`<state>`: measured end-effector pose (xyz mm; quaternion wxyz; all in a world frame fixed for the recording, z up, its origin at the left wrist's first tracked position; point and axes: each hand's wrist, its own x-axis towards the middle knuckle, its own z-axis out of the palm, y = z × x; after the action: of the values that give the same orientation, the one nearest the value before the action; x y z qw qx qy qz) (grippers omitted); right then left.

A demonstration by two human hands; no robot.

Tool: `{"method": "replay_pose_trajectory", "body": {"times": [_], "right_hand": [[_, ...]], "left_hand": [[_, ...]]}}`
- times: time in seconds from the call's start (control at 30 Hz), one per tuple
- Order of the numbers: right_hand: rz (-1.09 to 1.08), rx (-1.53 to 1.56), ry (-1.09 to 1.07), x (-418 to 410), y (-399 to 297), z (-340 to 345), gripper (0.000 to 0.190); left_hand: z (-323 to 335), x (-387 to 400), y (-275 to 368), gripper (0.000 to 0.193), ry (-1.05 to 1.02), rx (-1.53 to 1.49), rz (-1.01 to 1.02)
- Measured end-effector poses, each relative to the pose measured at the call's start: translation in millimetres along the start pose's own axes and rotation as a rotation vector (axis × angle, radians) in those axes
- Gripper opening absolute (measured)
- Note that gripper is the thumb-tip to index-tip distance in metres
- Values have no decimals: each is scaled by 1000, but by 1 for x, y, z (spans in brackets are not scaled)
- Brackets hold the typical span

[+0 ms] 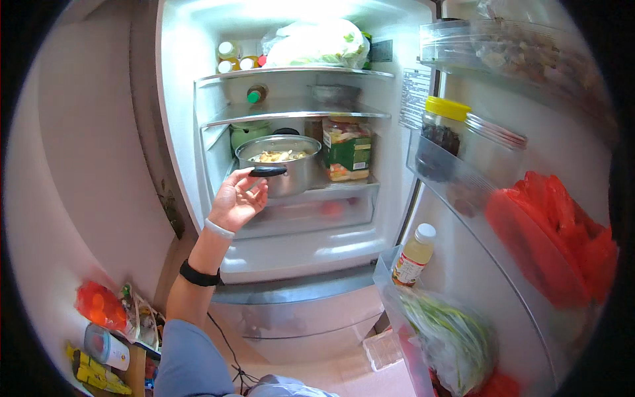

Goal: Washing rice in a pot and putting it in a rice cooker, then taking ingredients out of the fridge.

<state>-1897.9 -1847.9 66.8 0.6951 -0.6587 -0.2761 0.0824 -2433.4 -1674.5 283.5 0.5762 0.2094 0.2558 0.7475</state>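
Observation:
A steel pot (290, 176) with black handles stands on the lower glass shelf (342, 185) of a lit, opened refrigerator. Pale yellowish pieces of food (278, 156) show inside it. My left hand (239, 198) reaches in with the palm turned up, and its thumb and fingers hold the pot's near handle (269, 171). Behind the pot on the left is a green jar (248, 133); a large jar with a green label (347, 154) stands to its right. My right hand is out of view.
The open door on the right holds a yellow-lidded jar (441, 124), a red plastic bag (560, 238), a bottle (414, 255) and bagged green vegetables (446, 332). A clear drawer (317, 213) lies below the pot. Packages and a tub (106, 347) sit at the lower left.

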Motion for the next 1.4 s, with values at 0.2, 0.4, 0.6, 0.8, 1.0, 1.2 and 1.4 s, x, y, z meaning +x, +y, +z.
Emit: {"method": "replay_pose_trajectory", "body": {"times": [0.2,0.4,0.6,0.8,1.0,1.2,1.4], "right_hand": [[24,3,-35,8,5,4,47],[46,12,-78,14,13,9,48],[56,8,-111,21,19,7,48],[69,16,-123,24,23,2,48],[87,15,-116,23,25,-6,48],[132,3,-81,-1,36,-29,49],[454,77,-157,-78,127,-98,49]], "left_hand": [[-12,-6,-4,52,206,214,10],[-11,3,1,106,114,-30,-112],[18,27,-10,58,-77,113,90],[14,57,-4,56,-108,58,-111],[32,32,6,54,217,-208,-162],[14,-17,23,59,178,-214,-239],[-27,-106,22,49,-43,-8,-173]]}}
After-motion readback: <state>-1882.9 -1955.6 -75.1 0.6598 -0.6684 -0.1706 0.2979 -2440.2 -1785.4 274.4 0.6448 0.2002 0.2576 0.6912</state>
